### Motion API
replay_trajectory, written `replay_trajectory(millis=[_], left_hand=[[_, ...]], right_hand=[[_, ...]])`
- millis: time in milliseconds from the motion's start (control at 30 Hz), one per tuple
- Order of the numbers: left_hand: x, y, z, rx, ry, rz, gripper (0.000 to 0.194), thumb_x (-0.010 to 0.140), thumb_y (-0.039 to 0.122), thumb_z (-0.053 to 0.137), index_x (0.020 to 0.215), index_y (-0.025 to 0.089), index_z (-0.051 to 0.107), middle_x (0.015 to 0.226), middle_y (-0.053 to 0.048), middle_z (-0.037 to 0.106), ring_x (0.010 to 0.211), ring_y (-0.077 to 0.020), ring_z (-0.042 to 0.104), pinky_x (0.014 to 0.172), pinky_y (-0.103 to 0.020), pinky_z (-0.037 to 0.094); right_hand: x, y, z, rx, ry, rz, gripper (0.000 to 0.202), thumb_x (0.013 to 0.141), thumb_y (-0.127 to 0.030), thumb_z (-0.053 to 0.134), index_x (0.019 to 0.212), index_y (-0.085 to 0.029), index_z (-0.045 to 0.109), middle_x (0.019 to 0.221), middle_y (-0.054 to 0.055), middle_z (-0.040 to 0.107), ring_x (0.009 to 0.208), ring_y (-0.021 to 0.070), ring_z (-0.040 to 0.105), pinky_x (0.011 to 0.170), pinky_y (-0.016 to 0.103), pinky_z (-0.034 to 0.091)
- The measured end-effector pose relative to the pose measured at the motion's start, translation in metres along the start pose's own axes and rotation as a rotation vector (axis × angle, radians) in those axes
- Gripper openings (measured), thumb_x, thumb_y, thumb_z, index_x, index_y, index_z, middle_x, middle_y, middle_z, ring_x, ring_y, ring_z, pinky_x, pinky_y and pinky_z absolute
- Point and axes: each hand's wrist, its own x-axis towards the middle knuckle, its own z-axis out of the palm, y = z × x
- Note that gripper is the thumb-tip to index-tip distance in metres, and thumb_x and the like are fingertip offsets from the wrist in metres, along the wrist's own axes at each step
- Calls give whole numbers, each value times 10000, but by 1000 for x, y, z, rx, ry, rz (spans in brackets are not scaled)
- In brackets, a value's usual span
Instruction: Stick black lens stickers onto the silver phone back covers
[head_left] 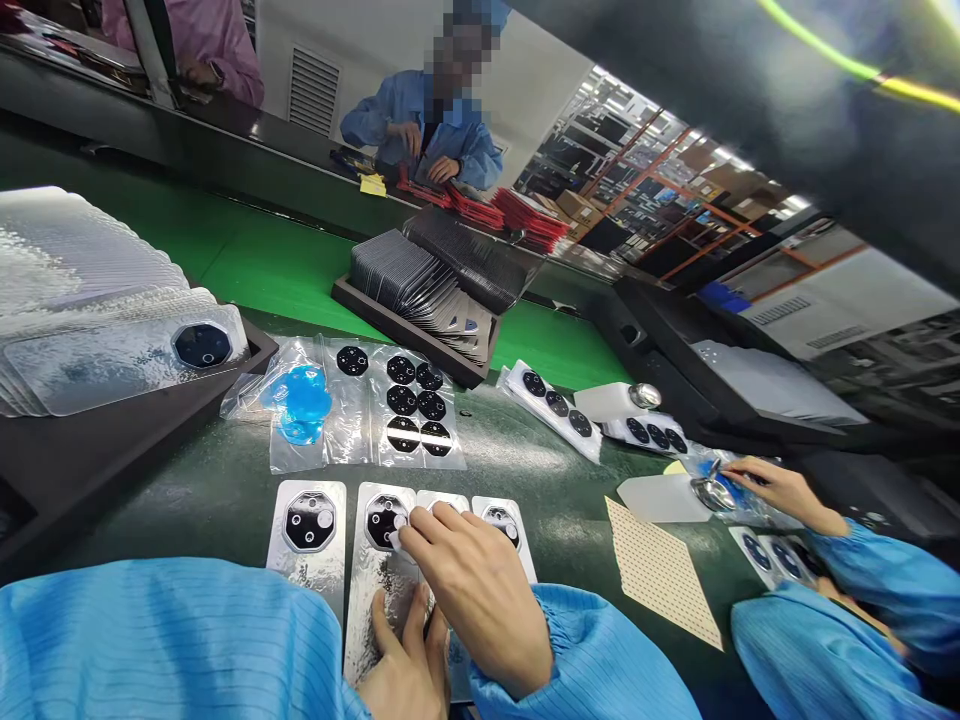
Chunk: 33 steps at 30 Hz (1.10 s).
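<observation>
Several silvery panels with black octagonal camera pieces lie in a row at the near edge; the leftmost panel (306,560) is untouched by either hand. My right hand (476,590) is closed, its fingertips pinched on a small whitish piece (397,532) at the edge of the second panel's black octagon (384,520). Below it, my left hand (409,650) rests with fingers apart on the lower part of the second panel (365,600). The third panel and part of the fourth panel (506,520) are behind my right hand.
Plastic sheets (349,430) with black discs and blue film lie beyond the panels. A panel-filled box (319,600) is not distinguishable there; a dark tray (480,370) holds stacked plates. A dotted sheet (664,570) lies right, near a co-worker's hand (784,492) at a metal-topped bottle (660,498).
</observation>
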Motion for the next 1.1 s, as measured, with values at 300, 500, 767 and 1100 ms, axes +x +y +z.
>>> replay_trajectory(millis=[300, 500, 767, 1100], left_hand=[[-1, 0, 8, 63, 24, 27, 375, 985, 195, 357, 1293, 223, 568, 1267, -106, 633, 1207, -298, 534, 883, -544, 496], [0, 0, 5, -15, 25, -1, 406, 961, 122, 347, 1295, 191, 567, 1221, -114, 661, 1201, -302, 541, 901, -563, 487], [2, 5, 14, 26, 16, -23, 407, 961, 145, 361, 1314, 222, 545, 1236, -133, 649, 1228, -308, 527, 900, -567, 480], [3, 12, 29, 109, 36, -24, 381, 986, 226, 354, 1327, 252, 522, 1310, -161, 591, 1218, -343, 536, 867, -604, 475]], right_hand=[[2, 2, -2, -4, -21, 12, 247, 718, -120, 791, 719, -197, 556, 757, -20, 585, 681, 181, 490, 579, 335, 296], [2, 1, -3, 6, -48, 12, 214, 773, -134, 746, 718, -201, 551, 759, -17, 589, 683, 178, 491, 580, 336, 301], [1, 2, -1, 16, -67, 19, 196, 835, -91, 662, 728, -199, 539, 774, -10, 594, 689, 170, 492, 584, 329, 291], [14, 7, -8, 19, -36, 19, 164, 872, -104, 628, 758, -202, 563, 769, -14, 598, 680, 164, 484, 570, 319, 271]])
